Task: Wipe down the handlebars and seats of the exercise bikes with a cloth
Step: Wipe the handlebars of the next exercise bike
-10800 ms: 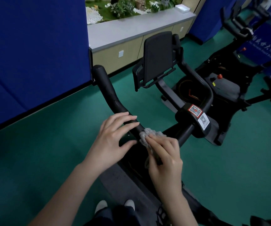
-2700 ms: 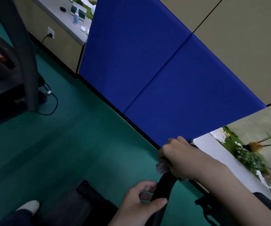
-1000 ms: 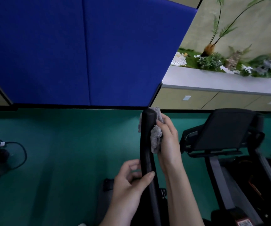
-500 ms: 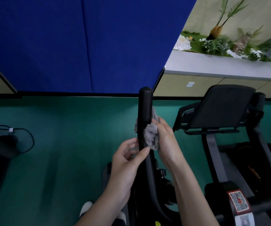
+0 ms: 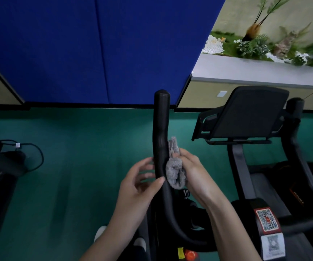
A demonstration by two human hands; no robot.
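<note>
A black left handlebar [image 5: 161,127] of the exercise bike rises in the middle of the view. My right hand [image 5: 193,173] holds a fluffy grey cloth [image 5: 175,171] bunched against the bar's right side, about halfway down. My left hand [image 5: 139,182] curls round the bar from the left, thumb on its front. The right handlebar [image 5: 302,166] curves down at the right. A black tablet holder [image 5: 244,115] stands between the two bars. No seat is in view.
A blue partition [image 5: 99,49] and a cabinet with a grey top [image 5: 255,70] and plants stand behind. Green floor [image 5: 67,166] lies to the left, with a black cable [image 5: 33,155] and dark equipment at the far left. QR stickers [image 5: 266,219] sit on the bike's stem.
My right hand has slid the cloth down the left handlebar from near its tip to its middle. My left hand stays gripping the bar just below.
</note>
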